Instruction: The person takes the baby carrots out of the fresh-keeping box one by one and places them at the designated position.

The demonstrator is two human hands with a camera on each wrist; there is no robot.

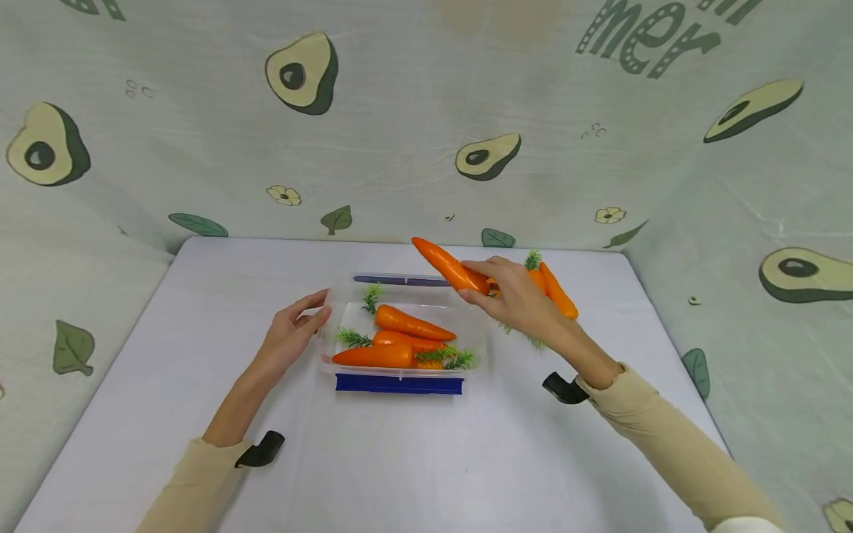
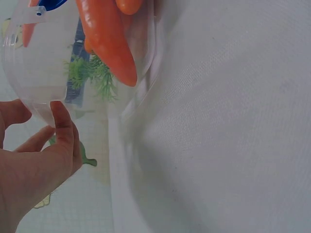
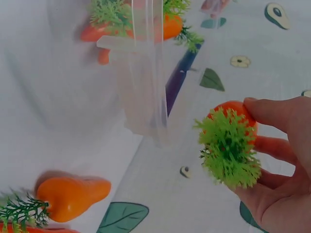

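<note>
My right hand (image 1: 520, 296) grips an orange toy carrot (image 1: 446, 263) above the back right of a clear plastic container (image 1: 478, 333). That carrot's tip points away to the left in the head view. Its frilly green top (image 3: 228, 150) faces the right wrist camera. On the container's left side, my left hand (image 1: 289, 337) holds the wall near a corner, thumb and fingers at the edge (image 2: 41, 109). Several toy carrots (image 1: 373, 357) with green tops lie inside the container. Others (image 1: 558, 292) lie on the table to the right, partly hidden behind my right hand.
Blue locking flaps (image 1: 400, 383) stick out at the container's front and back. The white table (image 1: 400, 466) meets an avocado-print cloth (image 1: 400, 148) at the back and sides.
</note>
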